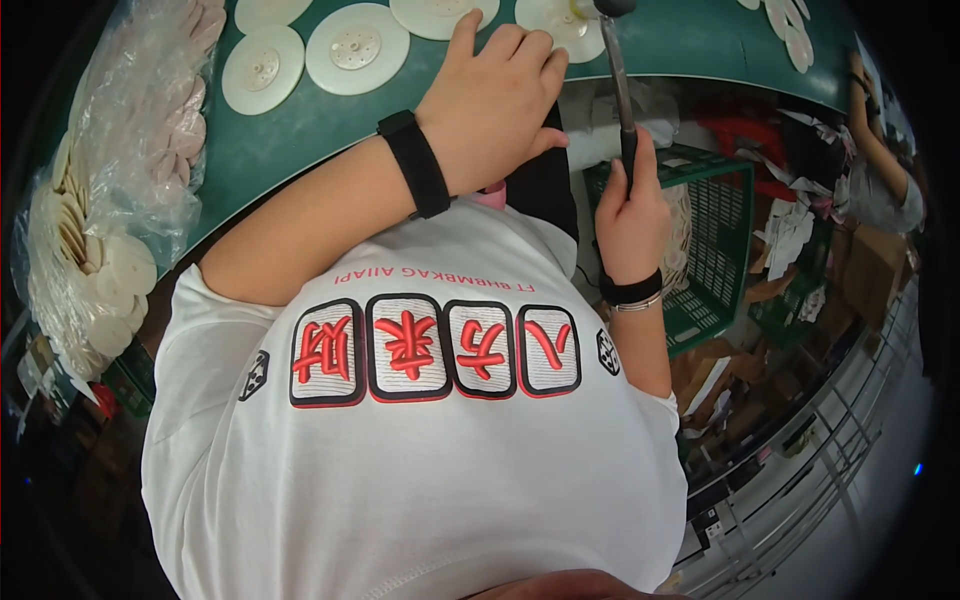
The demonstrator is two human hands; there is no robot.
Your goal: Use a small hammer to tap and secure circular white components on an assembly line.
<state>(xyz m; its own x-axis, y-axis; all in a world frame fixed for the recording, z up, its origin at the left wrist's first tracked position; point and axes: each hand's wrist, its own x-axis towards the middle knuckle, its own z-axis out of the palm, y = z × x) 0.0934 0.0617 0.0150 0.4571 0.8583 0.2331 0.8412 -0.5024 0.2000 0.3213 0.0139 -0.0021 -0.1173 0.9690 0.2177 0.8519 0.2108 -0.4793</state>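
My right hand (634,220) is closed around the dark handle of a hammer (621,85). The hammer points away from me, its head at the top edge over a cream disc (548,22). A small yellowish piece (580,9) shows beside the hammer head; its kind is unclear. My left hand (492,108) rests at the near edge of the green table, thumb apart and index finger stretched onto another round disc (425,22). Nothing shows in that hand. More cream discs with small raised centres, such as one disc (358,50), lie to its left.
Clear plastic bags (140,130) of pinkish and cream discs are at the far left of the green table (235,150). A green plastic crate (722,230) stands below the table, right of my right hand. Cardboard and scraps lie beyond it. Another person's arm (880,140) shows far right.
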